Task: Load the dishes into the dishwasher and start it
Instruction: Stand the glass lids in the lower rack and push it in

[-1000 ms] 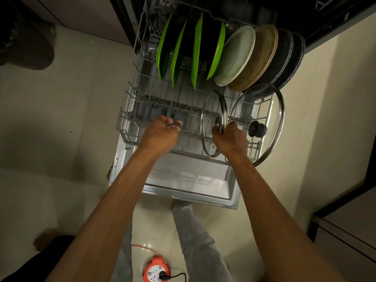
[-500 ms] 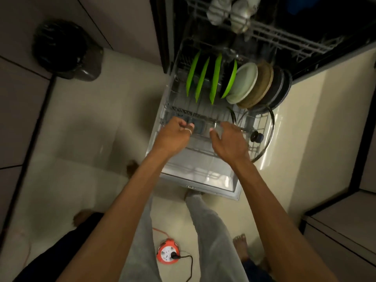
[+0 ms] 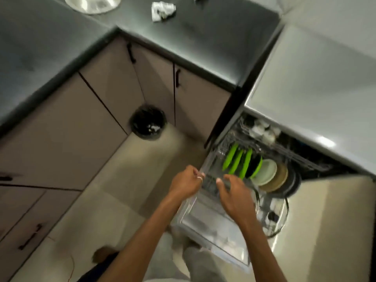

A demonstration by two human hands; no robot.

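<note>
Desk (image 3: 203, 47): the dark top runs across the far side, well apart from both hands. A steel bowl (image 3: 93, 3) and a crumpled white scrap (image 3: 162, 10) lie on it.
Dishwasher (image 3: 329, 165): it stands open under the pale top on the right, with its door (image 3: 215, 233) dropped flat toward the person.
Lower rack (image 3: 209, 163): it is pulled out over the door. Its long axis runs from the person up and to the right, into the tub.
Upper rack (image 3: 301, 157): it sits partly out above the lower rack's far end, with white cups in it.
Bin (image 3: 148, 123): black, on the floor in the cabinet corner, left of the machine.
Plates: green plates (image 3: 237, 161), a pale plate (image 3: 266, 171), a brown plate (image 3: 281, 179) and dark plates (image 3: 294, 184) stand on edge across the far half.
Glass lid (image 3: 272, 216): it stands on edge at the near right of the rack.
Left hand (image 3: 187, 183): fingers curled at the rack's near left corner. Motion blur hides whether they grip the wire.
Right hand (image 3: 234, 193): fingers spread and relaxed over the rack's near end, holding nothing.
Key relation: both hands are at the rack's near end, with the load ahead and to the right. A push along the long axis would probably send the rack home. The right hand is nearer the lid.
</note>
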